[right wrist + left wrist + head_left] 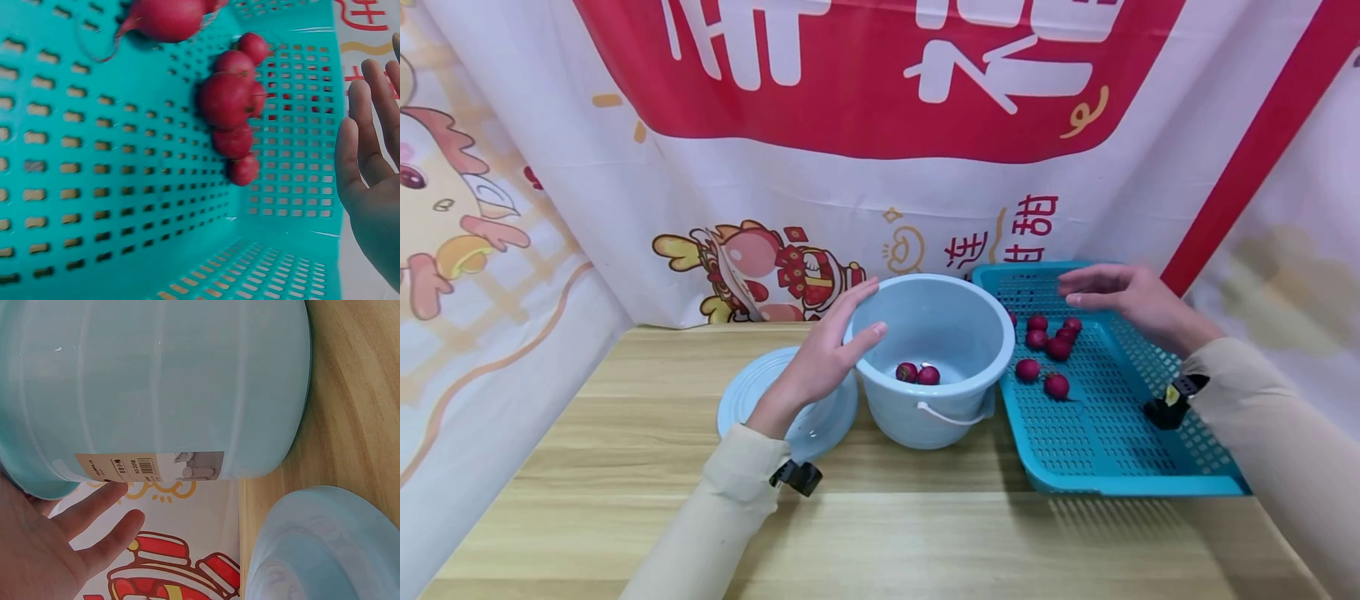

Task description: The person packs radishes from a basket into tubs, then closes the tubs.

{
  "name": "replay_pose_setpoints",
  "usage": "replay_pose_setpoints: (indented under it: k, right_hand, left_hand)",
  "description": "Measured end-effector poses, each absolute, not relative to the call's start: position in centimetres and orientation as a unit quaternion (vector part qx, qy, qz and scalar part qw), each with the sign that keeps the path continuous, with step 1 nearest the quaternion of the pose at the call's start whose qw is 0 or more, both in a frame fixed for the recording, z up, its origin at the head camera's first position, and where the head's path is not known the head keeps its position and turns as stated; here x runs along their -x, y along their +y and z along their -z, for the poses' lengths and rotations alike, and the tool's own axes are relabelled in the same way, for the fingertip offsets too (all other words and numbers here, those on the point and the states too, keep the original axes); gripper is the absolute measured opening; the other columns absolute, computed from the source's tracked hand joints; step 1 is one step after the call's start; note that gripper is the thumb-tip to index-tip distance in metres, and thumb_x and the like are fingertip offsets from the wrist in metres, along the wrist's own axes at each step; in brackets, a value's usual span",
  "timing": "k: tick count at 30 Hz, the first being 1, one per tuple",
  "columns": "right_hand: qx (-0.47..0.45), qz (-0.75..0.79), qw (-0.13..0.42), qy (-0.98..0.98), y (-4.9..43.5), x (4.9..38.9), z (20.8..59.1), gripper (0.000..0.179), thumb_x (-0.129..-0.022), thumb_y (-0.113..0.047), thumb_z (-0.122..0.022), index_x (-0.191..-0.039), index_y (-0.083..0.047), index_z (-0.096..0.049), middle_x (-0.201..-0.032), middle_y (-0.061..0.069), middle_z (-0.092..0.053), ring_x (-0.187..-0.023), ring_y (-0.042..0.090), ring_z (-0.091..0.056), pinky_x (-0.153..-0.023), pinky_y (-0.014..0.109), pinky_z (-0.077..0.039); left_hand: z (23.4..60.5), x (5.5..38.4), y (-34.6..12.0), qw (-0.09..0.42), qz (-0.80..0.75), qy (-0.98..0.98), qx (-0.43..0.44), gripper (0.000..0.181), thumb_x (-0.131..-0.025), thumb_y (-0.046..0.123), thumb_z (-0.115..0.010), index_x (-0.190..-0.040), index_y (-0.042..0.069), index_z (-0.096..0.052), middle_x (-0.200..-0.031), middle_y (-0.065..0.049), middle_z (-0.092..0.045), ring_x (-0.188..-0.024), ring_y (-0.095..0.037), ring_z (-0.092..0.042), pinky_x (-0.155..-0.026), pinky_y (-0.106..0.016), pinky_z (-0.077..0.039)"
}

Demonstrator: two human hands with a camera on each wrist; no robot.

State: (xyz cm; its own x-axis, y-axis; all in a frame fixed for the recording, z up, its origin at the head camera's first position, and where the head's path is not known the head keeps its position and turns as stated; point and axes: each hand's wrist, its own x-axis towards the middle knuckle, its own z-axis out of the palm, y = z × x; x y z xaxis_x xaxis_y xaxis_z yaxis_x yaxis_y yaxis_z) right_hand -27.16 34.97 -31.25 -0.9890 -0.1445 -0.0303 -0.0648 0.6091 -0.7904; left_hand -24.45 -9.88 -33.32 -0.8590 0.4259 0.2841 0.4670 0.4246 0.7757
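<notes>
My left hand [827, 350] rests at the left rim of a light blue bucket [925, 417], fingers fairly straight, thumb over the rim. In the left wrist view its fingers [112, 540] lie spread beside the bucket's wall, near a paper label [150, 467]. Two red radishes [928, 375] lie at the bottom of the bucket. Over the back of a teal perforated basket [1097, 483], my right hand [1131, 296] hovers with extended fingers and holds nothing. Several more radishes [1057, 386] lie in the basket, below and left of that hand.
A round light blue lid [745, 400] lies on the wooden table [625, 467] left of the bucket, partly hidden by the left arm. The bucket's white handle [943, 417] hangs at its front. A printed cloth [775, 183] closes off the back and sides.
</notes>
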Motion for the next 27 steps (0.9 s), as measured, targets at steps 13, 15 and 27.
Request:
replay_pose_setpoints:
  k: [13,15,27]
  right_hand:
    - [0.083,0.429,0.148,0.887,33.8,27.1,34.2,0.062,-0.094,-0.031,-0.08,-0.15,-0.015,-0.059,-0.149,0.013,-0.064,-0.135,0.034,-0.057,-0.107,0.058,-0.056]
    - [0.087,0.429,0.163,0.884,33.5,27.1,34.5,0.062,-0.094,-0.03,-0.08,-0.151,-0.013,-0.059,-0.148,0.014,-0.066,-0.136,0.035,-0.059,-0.11,0.061,-0.054]
    - [0.097,0.395,0.198,0.892,32.7,27.4,35.9,0.059,-0.097,-0.031,-0.078,-0.149,-0.012,-0.061,-0.147,0.015,-0.066,-0.137,0.036,-0.058,-0.111,0.063,-0.052]
  left_hand:
    - [33.5,24.6,-9.9,0.021,0.468,-0.843,0.262,0.067,-0.107,0.048,-0.053,-0.167,0.027,-0.033,-0.177,0.01,-0.024,-0.165,-0.024,-0.024,-0.126,-0.069,-0.029]
    - [33.5,24.6,-10.0,0.021,0.47,-0.843,0.262,0.067,-0.107,0.048,-0.053,-0.167,0.027,-0.033,-0.177,0.011,-0.024,-0.165,-0.024,-0.024,-0.126,-0.069,-0.029]
    - [33.6,24.6,-10.0,0.021,0.474,-0.84,0.262,0.066,-0.107,0.047,-0.053,-0.167,0.026,-0.033,-0.176,0.011,-0.025,-0.164,-0.024,-0.025,-0.127,-0.069,-0.03]
